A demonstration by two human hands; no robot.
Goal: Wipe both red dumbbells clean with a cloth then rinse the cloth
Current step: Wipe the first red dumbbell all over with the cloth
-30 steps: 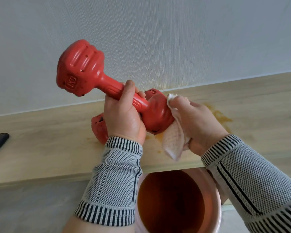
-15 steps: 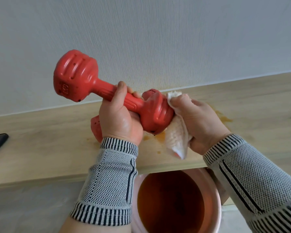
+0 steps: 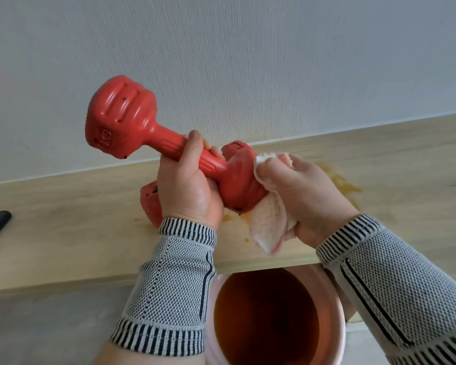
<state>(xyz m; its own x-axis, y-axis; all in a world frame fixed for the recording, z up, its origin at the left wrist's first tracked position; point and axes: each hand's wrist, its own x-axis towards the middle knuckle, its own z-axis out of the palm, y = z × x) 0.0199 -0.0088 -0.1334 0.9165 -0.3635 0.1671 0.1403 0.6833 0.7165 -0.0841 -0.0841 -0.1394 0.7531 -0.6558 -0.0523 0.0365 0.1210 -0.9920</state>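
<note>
Bucket (image 3: 337, 299) w/ brownish-orange water below shelf (image 3: 63, 233), under hands.

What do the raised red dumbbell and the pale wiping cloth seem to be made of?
Raised red dumbbell: likely a moulded plastic or vinyl coating, given its glossy sheen and moulded ridges; the core is unseen. Pale wiping cloth: soft looped terry-like fabric, fuzzy and limp.

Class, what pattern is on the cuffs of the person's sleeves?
Dark and white stripes on the cuffs, seen in the head view.

held dumbbell (image 3: 169, 151) tilted steeper again, cloth (image 3: 270, 225) shifted on its head
</note>
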